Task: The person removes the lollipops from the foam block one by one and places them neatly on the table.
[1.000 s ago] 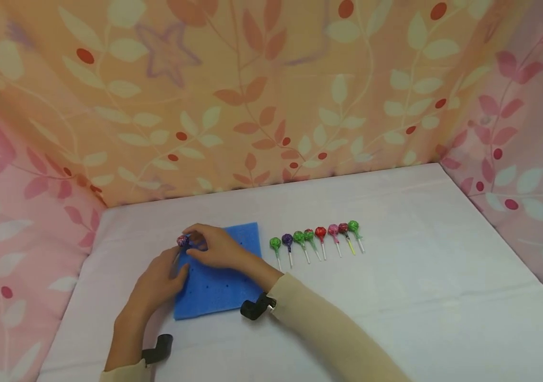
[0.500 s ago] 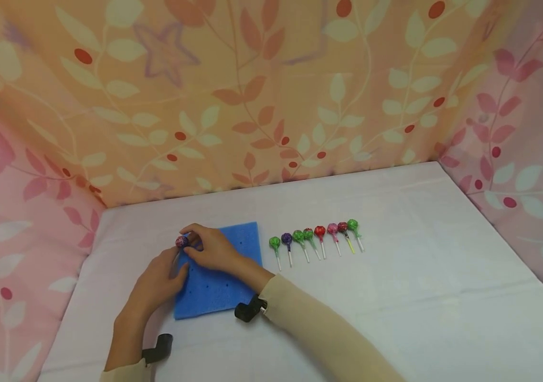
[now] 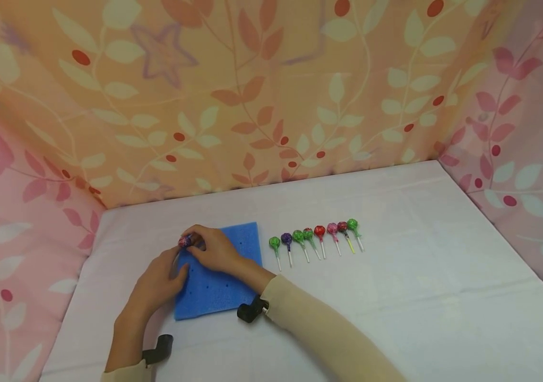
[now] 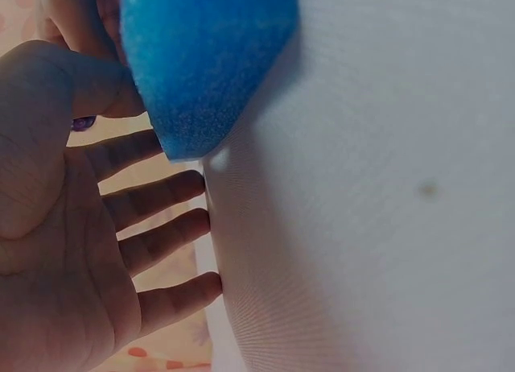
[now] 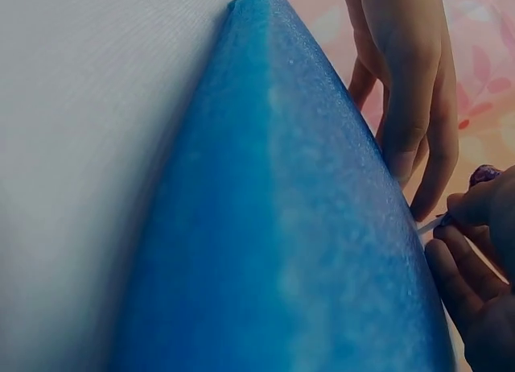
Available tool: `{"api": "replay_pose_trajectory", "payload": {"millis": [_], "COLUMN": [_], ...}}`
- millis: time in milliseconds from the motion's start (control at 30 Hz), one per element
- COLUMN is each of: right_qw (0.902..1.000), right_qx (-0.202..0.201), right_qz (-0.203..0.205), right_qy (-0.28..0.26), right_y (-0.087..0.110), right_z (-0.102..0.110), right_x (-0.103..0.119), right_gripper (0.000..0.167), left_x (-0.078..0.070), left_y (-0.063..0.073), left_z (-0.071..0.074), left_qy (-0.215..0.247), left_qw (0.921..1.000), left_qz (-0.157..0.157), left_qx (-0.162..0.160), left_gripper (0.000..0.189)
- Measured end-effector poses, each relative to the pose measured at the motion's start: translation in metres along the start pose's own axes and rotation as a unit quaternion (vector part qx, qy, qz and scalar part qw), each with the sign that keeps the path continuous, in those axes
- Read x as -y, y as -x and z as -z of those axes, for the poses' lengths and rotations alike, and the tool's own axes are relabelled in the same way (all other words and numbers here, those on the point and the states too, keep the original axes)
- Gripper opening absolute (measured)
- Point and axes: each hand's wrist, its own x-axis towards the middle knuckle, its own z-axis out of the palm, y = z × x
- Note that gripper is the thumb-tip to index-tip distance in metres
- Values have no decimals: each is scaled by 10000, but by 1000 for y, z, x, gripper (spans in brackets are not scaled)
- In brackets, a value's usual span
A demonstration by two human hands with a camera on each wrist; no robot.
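Note:
My right hand (image 3: 214, 250) pinches a lollipop (image 3: 184, 241) in a red, white and purple wrapper, above the far left corner of a blue foam block (image 3: 214, 297). In the right wrist view the lollipop's white stick (image 5: 432, 225) points down at the foam's top face; whether its tip sits in a hole is unclear. My left hand (image 3: 158, 281) rests along the foam's left edge. Its thumb lies on the near side, and its extended, spread fingers (image 4: 153, 199) reach down to the tablecloth in the left wrist view. Small dark holes dot the foam.
A row of several wrapped lollipops, green, purple, red and pink, begins with a green lollipop (image 3: 275, 243) right of the foam. They lie on a white tablecloth (image 3: 395, 297). A floral curtain (image 3: 271, 106) rises behind and at both sides.
The lollipop's head has tipped slightly back and forth near the corner, with the right hand's fingers shifting around it. My left hand and the foam have stayed in place.

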Motion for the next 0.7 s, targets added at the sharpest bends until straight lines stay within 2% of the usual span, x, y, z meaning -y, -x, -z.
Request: {"api": "replay_pose_trajectory", "payload": {"millis": [467, 700], "right_qw": [9998, 9989], "right_qx": [-145, -340], "right_qz": [44, 54], "right_qy": [-124, -326], "right_y": [6, 6], "right_z": [0, 0], "right_x": [-5, -4], "right_gripper": [30, 31], "left_x": [2, 2], "left_y": [2, 1], "left_z": [-1, -1], "left_qy": [38, 19], "left_qw": [9999, 9999], "left_qz": [104, 129], "left_qx": [78, 65], "left_gripper": [64, 63]}}
